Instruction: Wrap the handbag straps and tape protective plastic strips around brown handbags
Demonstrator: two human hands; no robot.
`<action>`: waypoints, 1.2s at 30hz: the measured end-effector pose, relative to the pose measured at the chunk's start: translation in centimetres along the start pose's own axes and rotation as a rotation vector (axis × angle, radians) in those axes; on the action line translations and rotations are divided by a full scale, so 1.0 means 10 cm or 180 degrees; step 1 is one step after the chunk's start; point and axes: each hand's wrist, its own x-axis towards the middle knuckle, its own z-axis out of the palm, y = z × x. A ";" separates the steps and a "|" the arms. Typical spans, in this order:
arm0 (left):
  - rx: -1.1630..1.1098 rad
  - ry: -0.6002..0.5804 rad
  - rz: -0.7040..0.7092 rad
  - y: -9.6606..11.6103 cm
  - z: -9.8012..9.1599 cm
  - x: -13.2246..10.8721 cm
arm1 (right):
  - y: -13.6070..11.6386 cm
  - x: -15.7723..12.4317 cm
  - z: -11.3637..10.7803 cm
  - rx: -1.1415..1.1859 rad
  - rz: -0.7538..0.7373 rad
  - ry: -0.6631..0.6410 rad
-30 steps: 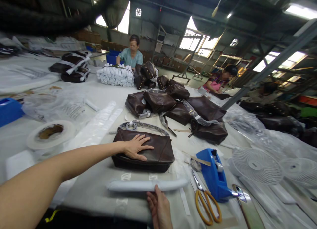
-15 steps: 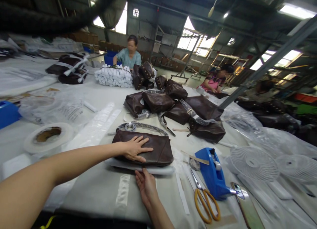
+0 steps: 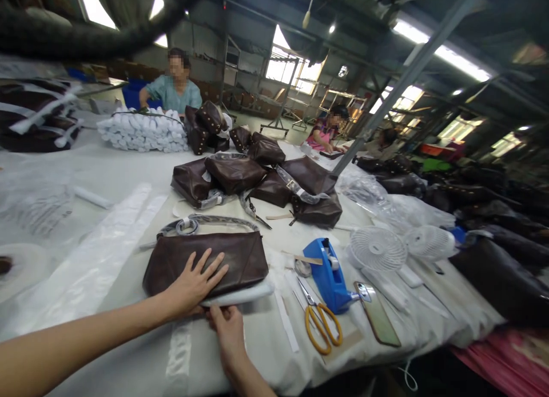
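Note:
A dark brown leather handbag (image 3: 171,254) lies flat on the table in front of me, its wrapped strap looped behind it. My left hand (image 3: 193,288) rests on the front of the handbag, fingers spread and palm down. A folded white sheet (image 3: 244,294) sticks out from beneath the bag's near edge; whether it is plastic or foam I cannot tell. Just below that edge, my right hand (image 3: 227,328) has its thumb and fingers drawn together on the white sheet, fingertips partly hidden.
Right of the handbag are orange-handled scissors (image 3: 319,322), a blue tape dispenser (image 3: 328,277), a phone (image 3: 377,314) and a white fan (image 3: 377,248). Behind it lie several brown bags (image 3: 235,174) and a white bundle (image 3: 143,131). A co-worker (image 3: 171,91) sits across the table.
My view has swung right, so things appear farther left. The right hand's fingers have closed at the white sheet's edge; the left hand stays spread on the handbag.

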 end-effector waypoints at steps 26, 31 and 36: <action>0.0134 -0.0350 0.0274 -0.03 0.05 -0.07 | -0.84 0.90 -1.07 -0.2983 -0.1755 0.0074; 0.0150 -0.0195 0.0255 -0.01 0.20 -0.08 | -0.88 0.91 -1.05 -0.3170 -0.1944 0.0043; 0.0017 -0.0137 0.0245 -0.06 0.23 -0.08 | -1.01 0.60 -1.23 -0.3498 -0.2470 0.0260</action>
